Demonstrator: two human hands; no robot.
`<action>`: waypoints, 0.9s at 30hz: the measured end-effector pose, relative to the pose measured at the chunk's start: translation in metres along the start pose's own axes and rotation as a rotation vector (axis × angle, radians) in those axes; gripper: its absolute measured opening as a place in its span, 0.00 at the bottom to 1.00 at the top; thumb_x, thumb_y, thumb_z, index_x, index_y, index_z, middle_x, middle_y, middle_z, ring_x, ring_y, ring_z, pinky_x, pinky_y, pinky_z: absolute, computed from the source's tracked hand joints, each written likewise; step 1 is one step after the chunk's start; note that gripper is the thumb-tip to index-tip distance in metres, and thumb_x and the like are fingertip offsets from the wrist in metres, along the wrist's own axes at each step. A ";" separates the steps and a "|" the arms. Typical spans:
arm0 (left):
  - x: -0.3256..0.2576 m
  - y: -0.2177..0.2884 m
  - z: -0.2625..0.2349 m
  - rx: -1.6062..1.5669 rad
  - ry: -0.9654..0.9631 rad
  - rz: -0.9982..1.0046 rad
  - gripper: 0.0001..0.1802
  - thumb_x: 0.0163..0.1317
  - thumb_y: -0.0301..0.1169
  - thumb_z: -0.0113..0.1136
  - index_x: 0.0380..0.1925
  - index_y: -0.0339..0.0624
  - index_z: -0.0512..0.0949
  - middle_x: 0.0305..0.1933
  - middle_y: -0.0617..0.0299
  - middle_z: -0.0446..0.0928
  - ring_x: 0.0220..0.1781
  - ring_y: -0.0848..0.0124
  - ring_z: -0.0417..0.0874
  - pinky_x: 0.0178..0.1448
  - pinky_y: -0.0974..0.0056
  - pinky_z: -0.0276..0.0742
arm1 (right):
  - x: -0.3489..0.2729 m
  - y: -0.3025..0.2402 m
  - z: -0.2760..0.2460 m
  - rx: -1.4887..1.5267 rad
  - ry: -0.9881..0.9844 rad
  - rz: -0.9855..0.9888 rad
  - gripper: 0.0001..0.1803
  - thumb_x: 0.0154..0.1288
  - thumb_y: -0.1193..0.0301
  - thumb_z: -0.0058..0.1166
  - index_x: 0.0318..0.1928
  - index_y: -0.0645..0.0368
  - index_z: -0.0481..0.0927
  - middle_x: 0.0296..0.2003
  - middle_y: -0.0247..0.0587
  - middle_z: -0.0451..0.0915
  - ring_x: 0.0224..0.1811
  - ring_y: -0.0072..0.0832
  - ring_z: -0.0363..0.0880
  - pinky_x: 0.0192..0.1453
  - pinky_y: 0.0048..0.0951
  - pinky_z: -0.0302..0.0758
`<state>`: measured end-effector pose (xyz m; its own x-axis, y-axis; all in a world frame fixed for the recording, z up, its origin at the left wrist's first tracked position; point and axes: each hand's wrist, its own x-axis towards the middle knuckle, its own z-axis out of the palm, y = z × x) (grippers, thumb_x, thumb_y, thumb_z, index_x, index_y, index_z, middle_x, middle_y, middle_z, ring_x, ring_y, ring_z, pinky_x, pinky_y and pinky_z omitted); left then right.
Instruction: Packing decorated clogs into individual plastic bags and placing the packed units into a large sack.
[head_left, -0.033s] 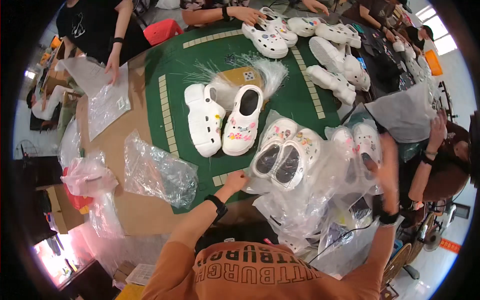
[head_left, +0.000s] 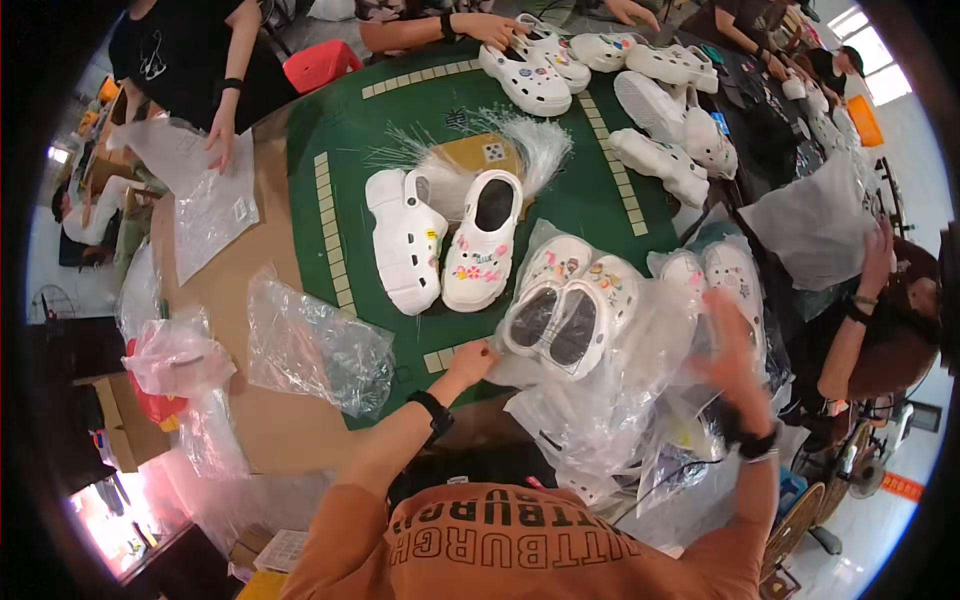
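Note:
My left hand [head_left: 472,360] pinches the near edge of a clear plastic bag [head_left: 560,385] that holds a pair of white clogs [head_left: 568,300] with coloured charms. My right hand [head_left: 730,345] is raised and blurred, fingers spread, above a heap of clear bags [head_left: 620,420] at the table's near right corner. A second bagged pair of clogs [head_left: 718,275] lies just beyond that hand. An unbagged pair of white clogs [head_left: 445,240] stands side by side on the green table mat [head_left: 340,210], to the left of the bagged pair.
A crumpled clear bag [head_left: 315,345] lies on the brown board [head_left: 215,300] at left. Several more white clogs [head_left: 650,100] and a bundle of clear plastic ties [head_left: 535,135] sit farther back. Other people's hands work at the far edge [head_left: 490,25], left [head_left: 218,130] and right [head_left: 875,255].

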<state>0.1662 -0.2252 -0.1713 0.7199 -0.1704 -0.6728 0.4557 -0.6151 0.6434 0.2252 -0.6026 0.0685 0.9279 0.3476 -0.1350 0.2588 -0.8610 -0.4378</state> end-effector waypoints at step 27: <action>-0.088 0.125 -0.001 0.727 0.185 0.917 0.11 0.47 0.28 0.49 0.33 0.40 0.72 0.29 0.56 0.72 0.33 0.61 0.76 0.35 0.60 0.72 | -0.128 0.069 0.186 0.238 -0.128 0.754 0.50 0.35 0.63 0.65 0.58 0.72 0.52 0.54 0.63 0.61 0.57 0.51 0.60 0.61 0.40 0.58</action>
<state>0.1606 -0.2860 -0.0318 0.7149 -0.6984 0.0333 -0.6318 -0.6249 0.4586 0.0737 -0.6373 -0.1100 0.7881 -0.2442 -0.5651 -0.5037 -0.7835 -0.3640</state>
